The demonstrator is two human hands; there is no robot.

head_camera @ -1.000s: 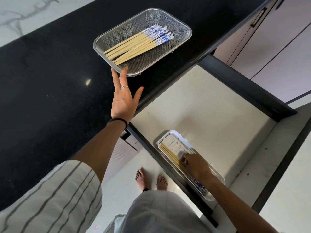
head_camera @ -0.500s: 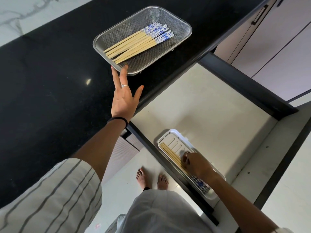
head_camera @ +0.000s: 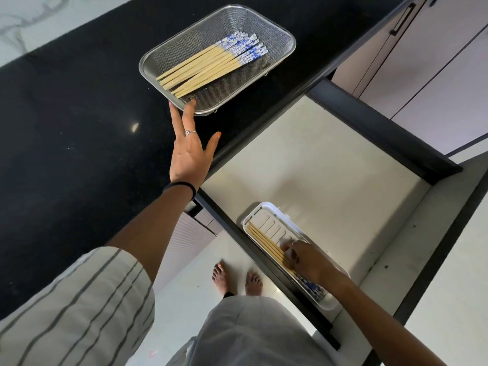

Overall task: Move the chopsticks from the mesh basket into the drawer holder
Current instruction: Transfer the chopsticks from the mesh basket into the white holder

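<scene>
A steel mesh basket [head_camera: 148, 62] sits on the black countertop [head_camera: 66, 128] and holds several bamboo chopsticks with blue-and-white ends [head_camera: 200, 67]. My left hand [head_camera: 188, 151] reaches over the counter with straight fingers, its fingertips touching the basket's near rim. Below, in the open drawer [head_camera: 317, 167], a white holder [head_camera: 266, 210] lies along the front left edge with a few chopsticks [head_camera: 264, 239] in it. My right hand [head_camera: 309, 260] rests on those chopsticks with spread fingertips; the chopsticks' patterned ends show beyond my wrist.
The drawer's pale floor stretches bare to the right of the holder, framed by dark rails. Lilac cabinet doors [head_camera: 435, 75] stand at the upper right. My bare feet [head_camera: 237, 278] are on the light floor below the drawer front.
My right hand's fingers have loosened and spread over the chopsticks in the holder. My left hand stays at the basket rim, barely moved.
</scene>
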